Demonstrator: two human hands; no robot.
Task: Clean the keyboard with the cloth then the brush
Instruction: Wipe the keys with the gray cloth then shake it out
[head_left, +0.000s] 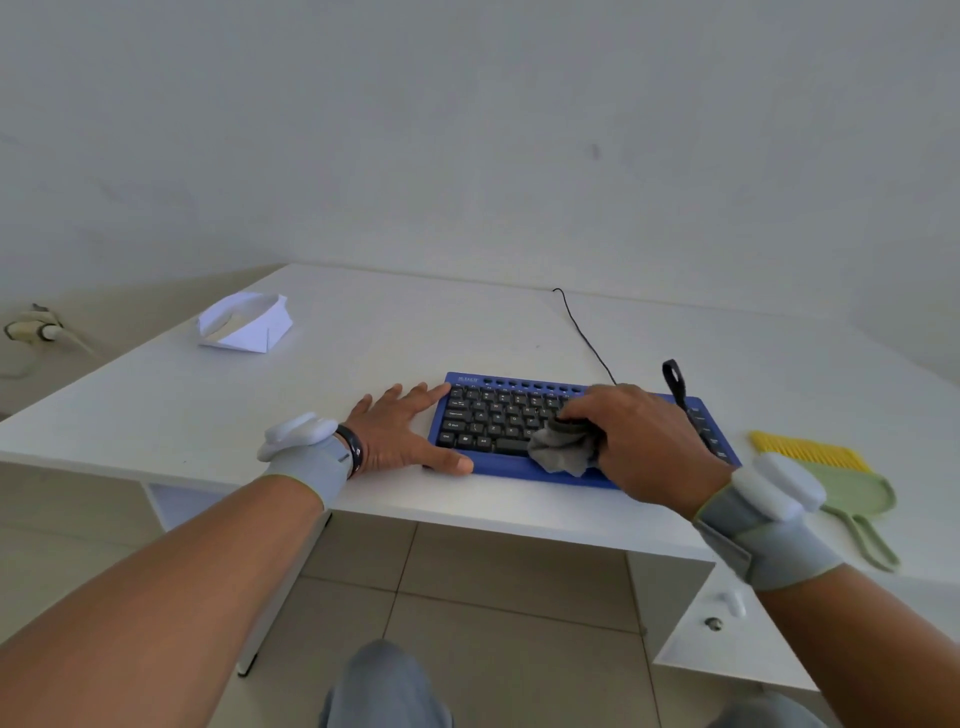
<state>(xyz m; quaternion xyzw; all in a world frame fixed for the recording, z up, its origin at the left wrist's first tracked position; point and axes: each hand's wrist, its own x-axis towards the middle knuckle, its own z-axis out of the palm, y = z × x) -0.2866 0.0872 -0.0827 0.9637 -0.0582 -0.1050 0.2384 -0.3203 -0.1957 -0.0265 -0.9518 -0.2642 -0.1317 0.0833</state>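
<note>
Cloth (563, 452): soft, limp; bunched in right hand (639, 441), fingers curled round it, on keyboard (498, 421) centre. Left hand (400, 436) flat, fingers spread, bracing left edge. Brush (810, 457) untouched, right of keyboard.

Keyboard (524, 426) looking like matt blue plastic, dark keys; cloth (563, 451) showing soft grey fabric; brush (826, 467) showing yellow bristles, smooth green plastic; desk (415, 332) reading matt white.

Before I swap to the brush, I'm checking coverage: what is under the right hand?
The right hand holds a grey cloth on the keyboard. The keys beneath are hidden.
</note>
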